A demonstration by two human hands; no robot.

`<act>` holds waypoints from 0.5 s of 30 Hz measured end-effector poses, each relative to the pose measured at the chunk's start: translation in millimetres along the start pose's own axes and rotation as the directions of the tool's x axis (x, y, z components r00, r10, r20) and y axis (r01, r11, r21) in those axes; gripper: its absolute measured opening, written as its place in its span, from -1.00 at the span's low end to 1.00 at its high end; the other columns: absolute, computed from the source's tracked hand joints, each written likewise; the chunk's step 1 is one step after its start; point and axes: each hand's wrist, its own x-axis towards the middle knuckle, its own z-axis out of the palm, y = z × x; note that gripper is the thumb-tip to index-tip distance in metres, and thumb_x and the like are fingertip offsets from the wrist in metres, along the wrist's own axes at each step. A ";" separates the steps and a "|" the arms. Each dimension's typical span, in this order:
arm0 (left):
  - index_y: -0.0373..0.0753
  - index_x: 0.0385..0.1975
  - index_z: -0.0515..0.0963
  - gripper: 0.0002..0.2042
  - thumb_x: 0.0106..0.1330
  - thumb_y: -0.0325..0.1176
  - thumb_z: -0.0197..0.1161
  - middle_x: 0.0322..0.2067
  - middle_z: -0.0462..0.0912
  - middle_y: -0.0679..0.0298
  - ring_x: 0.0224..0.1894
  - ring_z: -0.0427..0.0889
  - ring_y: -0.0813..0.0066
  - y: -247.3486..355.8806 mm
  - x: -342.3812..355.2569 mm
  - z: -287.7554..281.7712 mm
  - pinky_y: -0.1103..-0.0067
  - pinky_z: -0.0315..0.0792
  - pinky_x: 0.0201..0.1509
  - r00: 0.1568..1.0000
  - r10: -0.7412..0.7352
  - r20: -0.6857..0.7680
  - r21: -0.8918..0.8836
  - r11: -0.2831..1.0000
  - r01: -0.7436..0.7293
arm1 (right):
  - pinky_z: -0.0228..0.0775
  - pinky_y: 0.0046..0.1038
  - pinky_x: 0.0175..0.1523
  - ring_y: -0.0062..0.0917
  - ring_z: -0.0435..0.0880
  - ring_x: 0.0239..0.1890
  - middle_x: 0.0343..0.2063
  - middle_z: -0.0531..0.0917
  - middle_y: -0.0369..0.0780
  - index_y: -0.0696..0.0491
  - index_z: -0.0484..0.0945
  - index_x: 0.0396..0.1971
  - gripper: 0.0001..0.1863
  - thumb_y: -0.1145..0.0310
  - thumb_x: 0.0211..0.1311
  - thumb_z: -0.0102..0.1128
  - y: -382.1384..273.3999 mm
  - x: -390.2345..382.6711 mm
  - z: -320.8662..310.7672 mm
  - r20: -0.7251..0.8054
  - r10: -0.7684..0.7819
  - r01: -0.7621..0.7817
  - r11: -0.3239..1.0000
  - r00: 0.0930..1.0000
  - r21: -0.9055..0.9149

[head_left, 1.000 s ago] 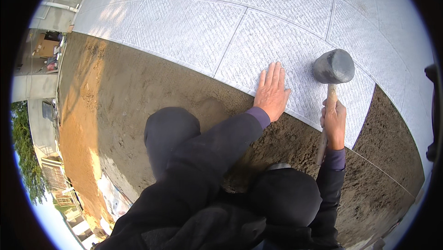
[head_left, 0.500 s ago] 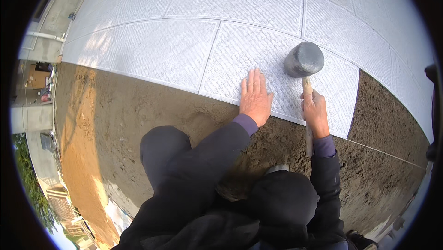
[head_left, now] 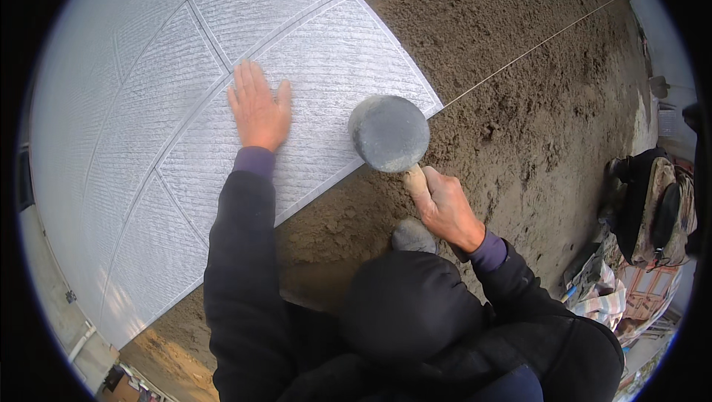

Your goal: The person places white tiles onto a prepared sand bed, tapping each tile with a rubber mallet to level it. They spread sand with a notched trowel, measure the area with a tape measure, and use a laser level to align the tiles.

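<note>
My right hand grips the wooden handle of a rubber mallet. Its thick grey-black head is raised and overlaps the near edge of a pale grey paving slab; whether it touches the slab I cannot tell. My left hand is spread out, palm down, over the slab's far side, with the fingertips by the joint to the neighbouring slabs. Fine parallel grooves cover the slab, inside a smooth border. A thin string line runs from near the slab's right corner toward the upper right.
Laid slabs spread out at the left and far side. Rough brown mortar bed lies at the right. A person in a camouflage garment is at the right edge, near a striped sack. My shoe rests on the bed.
My view has turned to the right. My left hand has shifted from the slab's near edge to its far side. The mallet, still in my right hand, has come closer to the slab's right corner.
</note>
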 end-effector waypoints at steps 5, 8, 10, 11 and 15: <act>-0.49 0.53 0.10 -0.20 0.55 0.09 0.04 0.58 0.03 -0.16 0.66 -0.10 -0.04 -7.2 8.2 0.0 0.06 -0.20 0.68 0.995 0.049 -0.081 -0.056 0.997 -0.053 | 0.27 -0.19 -0.50 -0.23 0.37 -0.67 -0.66 0.40 0.06 0.24 0.41 -0.47 -0.53 0.18 0.61 0.12 6.1 25.4 17.0 -0.008 -0.042 0.041 0.993 0.999 -0.109; -0.50 0.52 0.10 -0.20 0.56 0.09 0.03 0.58 0.04 -0.16 0.66 -0.09 -0.04 -8.2 11.2 0.6 0.06 -0.21 0.68 0.993 0.058 -0.102 -0.060 0.996 -0.064 | 0.29 -0.16 -0.49 -0.14 0.45 -0.66 -0.65 0.45 0.08 0.25 0.42 -0.47 -0.52 0.16 0.60 0.13 8.9 35.4 21.8 0.003 -0.109 0.109 0.993 0.994 -0.056; -0.51 0.52 0.10 -0.19 0.56 0.09 0.03 0.58 0.04 -0.17 0.65 -0.08 -0.05 -8.4 10.7 0.7 0.06 -0.21 0.68 0.995 0.047 -0.086 -0.066 0.996 -0.052 | 0.29 -0.16 -0.48 -0.12 0.44 -0.66 -0.64 0.46 0.09 0.26 0.44 -0.46 -0.51 0.14 0.61 0.12 5.8 39.5 24.5 0.015 -0.094 0.094 0.995 0.995 -0.027; -0.52 0.52 0.10 -0.19 0.56 0.09 0.03 0.57 0.04 -0.18 0.65 -0.08 -0.06 -8.8 10.3 0.0 0.06 -0.21 0.68 0.993 0.064 -0.103 -0.066 0.995 -0.071 | 0.29 -0.16 -0.48 -0.12 0.44 -0.66 -0.64 0.46 0.09 0.26 0.45 -0.45 -0.51 0.14 0.61 0.11 2.4 41.1 25.9 0.011 -0.090 0.091 0.996 0.996 -0.022; -0.53 0.51 0.11 -0.19 0.56 0.10 0.02 0.57 0.04 -0.20 0.65 -0.08 -0.07 -9.2 9.9 -2.9 0.06 -0.20 0.67 0.989 0.071 -0.131 -0.059 0.995 -0.079 | 0.31 -0.15 -0.46 -0.12 0.46 -0.65 -0.63 0.47 0.10 0.28 0.48 -0.44 -0.47 0.10 0.63 0.08 -11.6 55.1 31.3 0.023 -0.098 0.100 0.992 0.995 -0.080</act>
